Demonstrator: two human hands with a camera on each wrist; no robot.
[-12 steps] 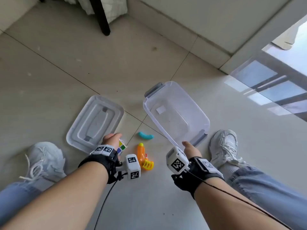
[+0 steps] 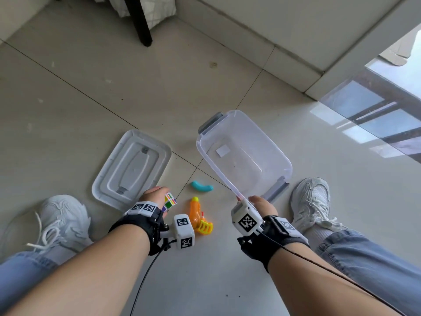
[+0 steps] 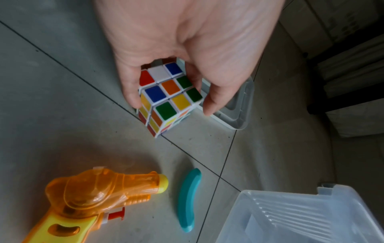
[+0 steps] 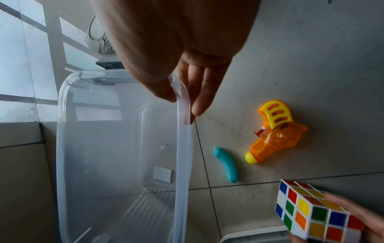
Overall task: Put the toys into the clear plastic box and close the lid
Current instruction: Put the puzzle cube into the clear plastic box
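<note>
My left hand grips a colourful puzzle cube above the floor, near the lid's corner. My right hand pinches the near long rim of the clear plastic box, thumb inside and fingers outside. The box holds no toys; only a white label shows on its bottom. An orange water pistol and a teal curved piece lie on the floor between my hands.
The box's lid lies upside down on the tiled floor, left of the box. My white sneakers flank the toys. A dark furniture leg stands at the back, a wall ledge and glass door to the right.
My left hand has lifted the cube a little and turned it, so more of its faces show. The right hand stays on the box rim.
</note>
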